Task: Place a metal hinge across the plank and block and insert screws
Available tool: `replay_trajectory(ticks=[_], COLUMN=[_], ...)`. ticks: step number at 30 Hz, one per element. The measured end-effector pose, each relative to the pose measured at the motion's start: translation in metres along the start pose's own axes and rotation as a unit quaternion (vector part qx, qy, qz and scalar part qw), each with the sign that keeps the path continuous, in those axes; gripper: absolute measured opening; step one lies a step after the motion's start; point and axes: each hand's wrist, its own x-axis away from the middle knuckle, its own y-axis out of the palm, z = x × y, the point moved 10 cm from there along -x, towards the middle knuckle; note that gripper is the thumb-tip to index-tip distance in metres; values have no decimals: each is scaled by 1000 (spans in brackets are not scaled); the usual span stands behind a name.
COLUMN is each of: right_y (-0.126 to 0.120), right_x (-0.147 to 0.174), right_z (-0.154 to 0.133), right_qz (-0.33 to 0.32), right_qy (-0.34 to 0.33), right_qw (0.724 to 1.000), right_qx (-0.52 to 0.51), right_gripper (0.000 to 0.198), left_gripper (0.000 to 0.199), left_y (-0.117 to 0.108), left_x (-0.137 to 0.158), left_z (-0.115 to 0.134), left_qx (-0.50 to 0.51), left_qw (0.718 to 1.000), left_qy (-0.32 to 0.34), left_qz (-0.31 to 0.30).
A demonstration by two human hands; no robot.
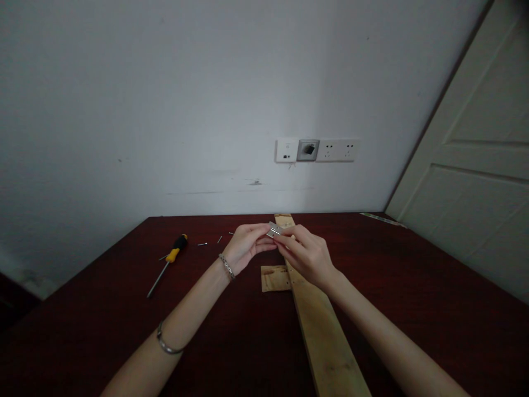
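Note:
A small silver metal hinge (273, 230) is held up between both hands, above the far part of a long wooden board (326, 336). My left hand (249, 242) pinches its left edge with thumb and fingers. On its right side, my right hand (308, 253) grips it between thumb and fingertips. Part of the hinge is hidden by the fingers. Below the hands, a short wooden piece (275, 278) sticks out to the left from beside the long board.
A yellow and black screwdriver (171, 256) lies on the dark red table (231, 342) at the left. Several screws (202, 243) are scattered near it. Behind the table, the wall carries a row of sockets (334, 150). A white door (475, 165) stands at the right.

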Motion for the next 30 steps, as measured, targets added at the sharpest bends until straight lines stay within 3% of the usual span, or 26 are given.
replay_trajectory(ticks=[3,6,8,10,13,15,17,20,25,30], right_y=[1,-2,6,30,64,73,75,69,55,43], right_x=[-2,-3,4,15,30,35,37,32,31,23], right_z=[3,31,55,64,53,49,51,56,66,60], right_qz=[-13,14,12,-58,-190,-212,-195,-139,-63,-57], right_qy=[12,155,285,376,426,441,451,446,451,396], right_qw=[996,964,911,839,733,705,706,729,764,836], right_qx=[-90,-217,-298,-390,-495,-513,-510,-500,-457,-375], right_gripper=[14,13,16,20,26,29,30,29,29,21], left_gripper=[16,18,20,24,31,34,35,35,19,15], left_y=[-4,-4,1,5,5,6,5,-1,-8,-3], left_x=[0,1,2,4,4,3,2,-1,-2,0], left_z=[3,7,7,7,6,5,5,8,10,16], left_qx=[-51,-110,-154,-190,-226,-242,-250,-252,-261,-287], left_qw=[999,994,987,978,969,964,962,965,964,955], left_qy=[3,5,4,7,13,14,21,30,30,74], left_qz=[4,-19,-55,-85,-102,-107,-102,-68,-36,-30])
